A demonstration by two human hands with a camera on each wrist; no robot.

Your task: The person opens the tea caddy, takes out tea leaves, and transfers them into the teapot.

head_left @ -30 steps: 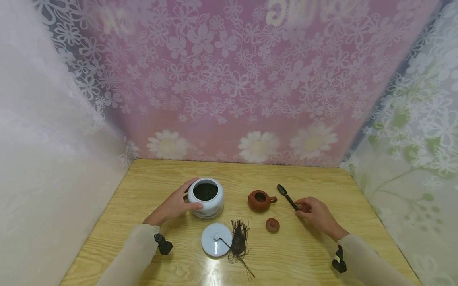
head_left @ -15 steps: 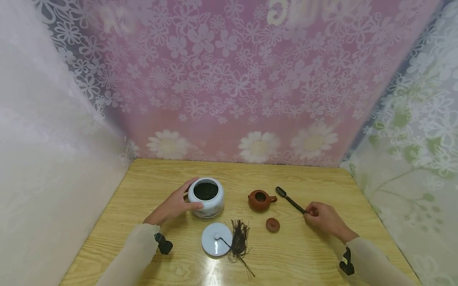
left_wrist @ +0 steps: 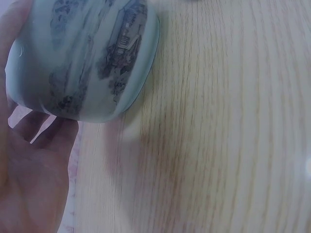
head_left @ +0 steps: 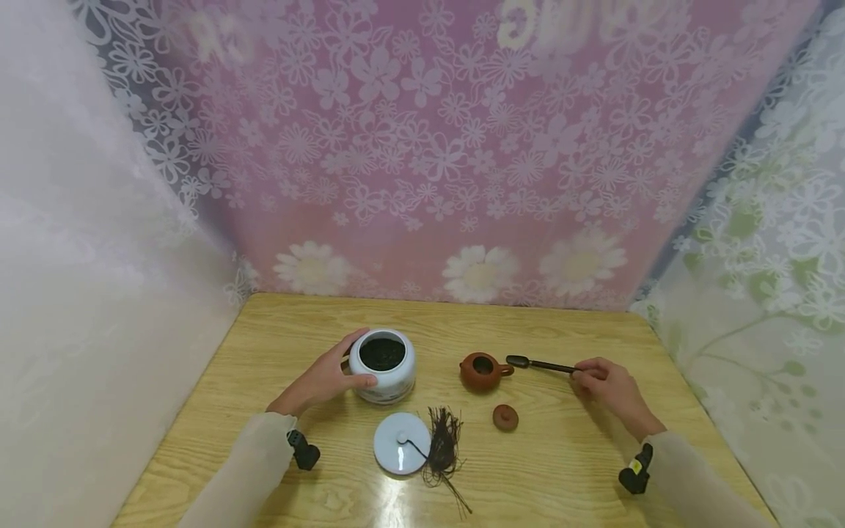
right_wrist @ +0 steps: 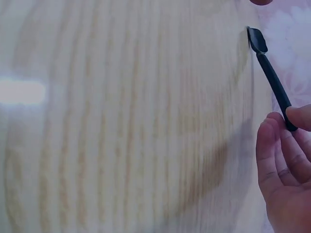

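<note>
My left hand (head_left: 323,379) grips a white porcelain jar (head_left: 391,387) at its left side, thumb near the rim and fingers behind. Dark, loose stuff that looks like tea leaves (head_left: 383,355) fills much of the jar. Blue-grey painted scenery covers the jar's wall (left_wrist: 82,58) in the left wrist view. My right hand (head_left: 614,392) pinches the handle end of a dark tea scoop (head_left: 553,366). The scoop's bowl (right_wrist: 258,41) points left, close to the handle of a small brown clay teapot (head_left: 480,375), whose top is uncovered.
A white jar lid (head_left: 396,456) lies in front of the jar, with a dark tassel (head_left: 444,444) tied to its knob. The small brown teapot lid (head_left: 505,417) lies in front of the teapot. Patterned curtains (head_left: 422,161) close off the wooden table (head_left: 548,469) behind and at the sides.
The tea scoop has swung from a slant to nearly level across the head view, its bowl nearer the teapot. My right hand has shifted right. My left hand stays on the jar.
</note>
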